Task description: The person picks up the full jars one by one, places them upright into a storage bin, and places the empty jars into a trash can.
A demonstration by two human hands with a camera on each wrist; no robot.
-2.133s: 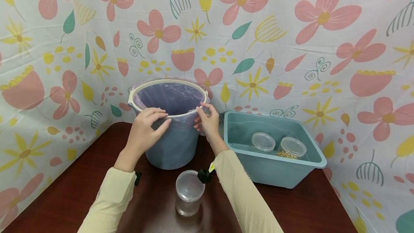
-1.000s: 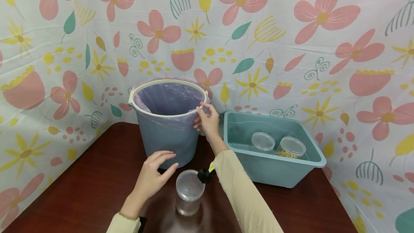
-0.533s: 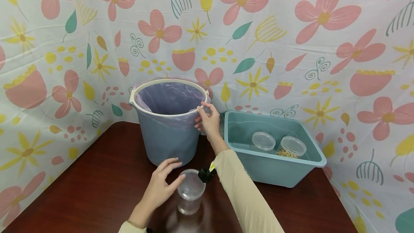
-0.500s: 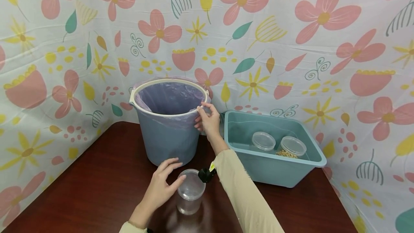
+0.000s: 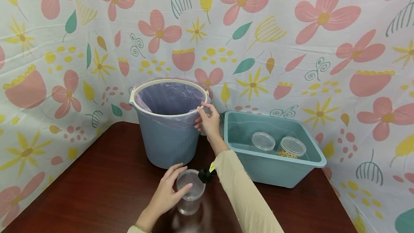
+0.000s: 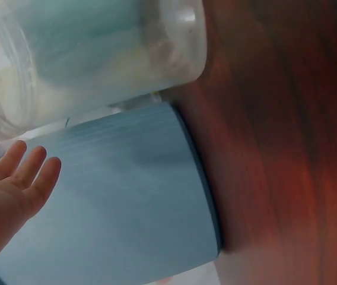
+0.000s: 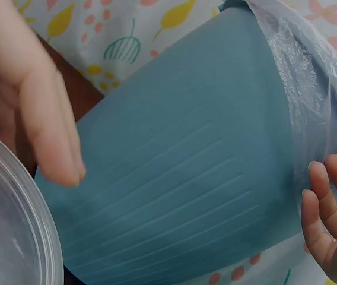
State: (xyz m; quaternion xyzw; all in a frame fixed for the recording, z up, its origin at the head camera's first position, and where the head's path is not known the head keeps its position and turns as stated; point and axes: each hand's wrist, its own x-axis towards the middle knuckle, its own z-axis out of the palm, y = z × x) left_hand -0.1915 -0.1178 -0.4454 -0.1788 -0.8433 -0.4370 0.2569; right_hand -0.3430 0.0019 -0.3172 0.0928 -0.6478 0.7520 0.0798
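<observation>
A clear plastic jar with a lid (image 5: 190, 207) stands upright on the dark wooden table. My left hand (image 5: 166, 194) is beside it, thumb over the lid's left edge and fingers extended along the far-left side; in the left wrist view the fingertips (image 6: 50, 169) are just by the lid end. Behind the jar stands a blue trash can (image 5: 169, 141) with a purple bag (image 5: 171, 98) lining it under a white rim ring (image 5: 152, 111). My right hand (image 5: 209, 122) pinches that ring at its right front between thumb and index finger, its other fingers loose outside the bag.
At the right, a blue-green tub (image 5: 271, 170) holds two clear round-lidded jars; pale yellow beans (image 5: 286, 154) show at the right-hand jar (image 5: 293, 146). Flowered cloth (image 5: 239, 46) hangs behind and along both sides of the table (image 5: 81, 179).
My left hand has let go of the trash can's rim, come down toward the front and moved right to the jar. The right hand has stayed on the rim.
</observation>
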